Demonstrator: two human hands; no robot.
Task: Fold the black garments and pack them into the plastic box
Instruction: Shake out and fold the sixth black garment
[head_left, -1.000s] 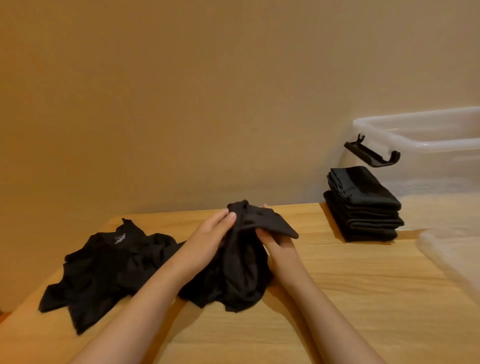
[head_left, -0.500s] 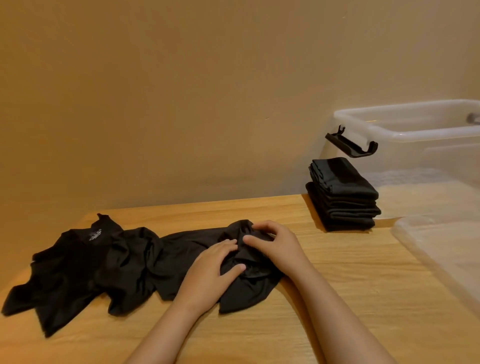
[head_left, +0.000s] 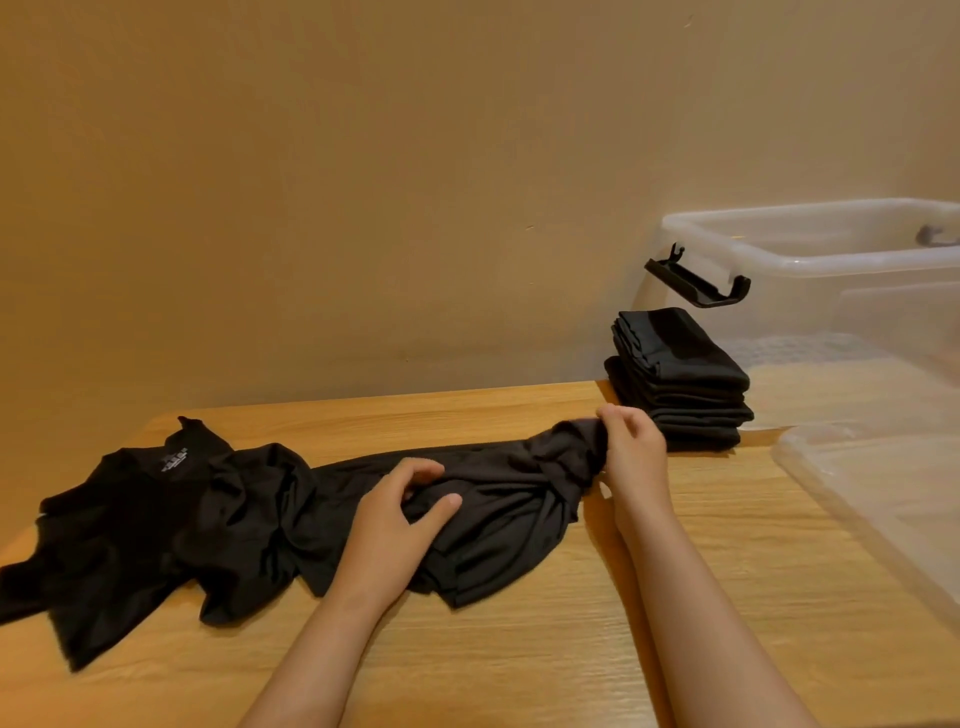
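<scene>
Two bare forearms reached in from the near edge over the wooden tabletop (head_left: 571, 654). The left hand (head_left: 400, 512) lay on the middle of a black garment (head_left: 498, 514), its fingers curled and its thumb closed toward them, gripping a fold of the cloth. The garment sprawled unfolded and wrinkled across the tabletop, stretched from left to right between the two hands. A little farther off, the right hand (head_left: 631, 457) pinched the garment's bunched right end between its curled fingers and thumb, lifting that end slightly off the wood.

To the left, a crumpled black shirt (head_left: 124, 525) lay flat on the tabletop with its neck label facing up, its right edge touching or overlapping the held garment. At the right edge, a clear plastic lid (head_left: 878, 499) rested on the tabletop.

Beyond the right hand, near the back of the tabletop, stood a stack of folded black garments (head_left: 680, 379), neat and upright. Just behind and to the right of the stack sat the plastic box (head_left: 810, 254), clear and open at the top, with a black latch (head_left: 696, 280) sticking out from its near left corner above the stack. I could not tell whether any garment lay inside it. A plain tan wall (head_left: 363, 182) rose behind everything.
</scene>
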